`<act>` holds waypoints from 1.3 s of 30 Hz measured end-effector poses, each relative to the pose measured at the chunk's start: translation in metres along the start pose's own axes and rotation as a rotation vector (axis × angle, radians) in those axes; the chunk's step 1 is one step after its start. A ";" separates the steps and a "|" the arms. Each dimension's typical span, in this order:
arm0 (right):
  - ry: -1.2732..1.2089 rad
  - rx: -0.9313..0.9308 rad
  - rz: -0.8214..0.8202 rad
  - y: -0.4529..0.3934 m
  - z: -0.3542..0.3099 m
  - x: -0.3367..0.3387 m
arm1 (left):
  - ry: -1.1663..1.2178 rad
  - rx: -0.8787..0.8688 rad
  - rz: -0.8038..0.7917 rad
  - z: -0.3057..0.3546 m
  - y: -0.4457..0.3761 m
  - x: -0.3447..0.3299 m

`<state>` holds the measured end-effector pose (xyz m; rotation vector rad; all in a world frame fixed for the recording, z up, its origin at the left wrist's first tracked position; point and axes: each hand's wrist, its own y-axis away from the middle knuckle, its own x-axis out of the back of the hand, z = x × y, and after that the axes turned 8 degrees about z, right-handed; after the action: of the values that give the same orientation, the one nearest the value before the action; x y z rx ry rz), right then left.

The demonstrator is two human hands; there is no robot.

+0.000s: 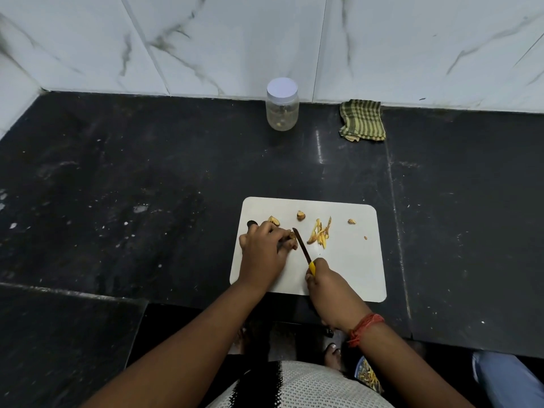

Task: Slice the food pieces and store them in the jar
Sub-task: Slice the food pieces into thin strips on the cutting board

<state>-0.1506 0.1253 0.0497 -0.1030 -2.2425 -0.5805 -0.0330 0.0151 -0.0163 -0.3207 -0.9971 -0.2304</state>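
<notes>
Black stone counter (147, 172) fills most of the view, backed by white marble-patterned wall tiles (235, 39), seen from above by a person standing at its near edge.

Nearest the person, a white cutting board (353, 275) lies flat on the counter within easy reach of both arms. The right hand (326, 285) grips the yellow handle of a small knife (303, 247), whose dark blade angles up and to the left, the tip right beside the piece being cut. The left hand (265, 245) has its fingers curled over a small brown food piece (292, 237), pinning it to the board, apparently to keep it from rolling under the blade.

Just right of the blade lies a loose pile of thin yellow slices (319, 234), seemingly pushed aside to keep the cutting spot free. Several uncut chunks (300, 215) sit further back on the board, waiting their turn.

Well beyond the board, against the wall, stands a clear jar (282, 108) with its white lid on and a few bits at the bottom, so slicing looks unfinished and storing has yet to resume. A folded green striped cloth (362, 120) rests near the jar, to its right.
</notes>
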 end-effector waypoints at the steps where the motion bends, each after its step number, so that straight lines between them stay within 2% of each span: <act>1: 0.002 -0.001 0.004 0.000 0.000 0.000 | 0.002 0.002 -0.001 0.000 0.000 0.000; 7: 0.047 -0.006 0.010 -0.001 -0.001 -0.004 | 0.014 0.005 -0.003 0.000 -0.001 0.001; 10: 0.132 -0.011 -0.048 -0.003 -0.004 -0.004 | 0.024 0.008 -0.008 0.001 -0.001 0.001; 13: 0.074 -0.093 -0.102 -0.006 -0.010 -0.005 | 0.033 0.002 0.001 0.001 -0.001 0.000; 16: 0.084 -0.095 -0.123 -0.008 -0.011 -0.007 | 0.025 -0.005 0.002 0.001 -0.002 0.001; 26: 0.041 -0.007 0.033 -0.007 0.001 -0.012 | -0.004 -0.004 0.028 0.003 0.000 0.000; 39: 0.099 0.021 0.004 -0.012 0.002 -0.014 | -0.002 -0.011 0.029 0.000 -0.002 -0.002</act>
<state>-0.1450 0.1173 0.0337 -0.0667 -2.1513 -0.5476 -0.0349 0.0139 -0.0173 -0.3447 -0.9927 -0.2095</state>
